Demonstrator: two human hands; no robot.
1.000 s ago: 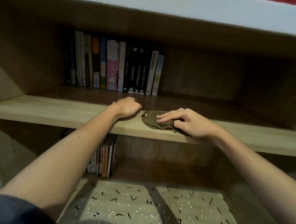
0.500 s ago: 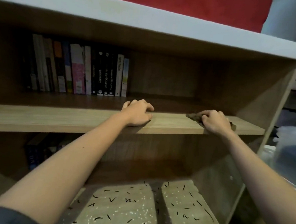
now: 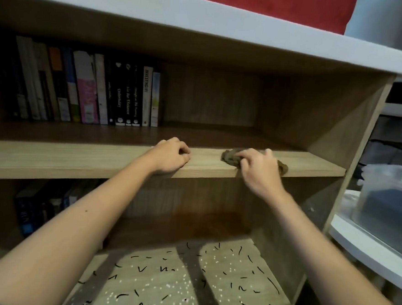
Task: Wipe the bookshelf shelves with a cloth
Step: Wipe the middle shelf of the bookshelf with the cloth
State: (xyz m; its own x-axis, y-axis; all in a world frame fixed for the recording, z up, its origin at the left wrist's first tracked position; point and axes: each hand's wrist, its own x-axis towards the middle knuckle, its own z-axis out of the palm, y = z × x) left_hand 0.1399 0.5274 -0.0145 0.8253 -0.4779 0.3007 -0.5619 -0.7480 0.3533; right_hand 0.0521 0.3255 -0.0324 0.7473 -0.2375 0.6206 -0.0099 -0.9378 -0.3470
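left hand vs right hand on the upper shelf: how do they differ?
The left hand lies on the bare shelf and holds nothing, while the right hand grips the brown cloth. The left hand sits near the shelf's middle, and the right hand is nearer its right end. Both rest at the front edge of the same shelf with fingers curled.

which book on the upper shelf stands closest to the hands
The thin pale book at the right end of the row, beside the white Investing 101 book; every other book stands farther left.
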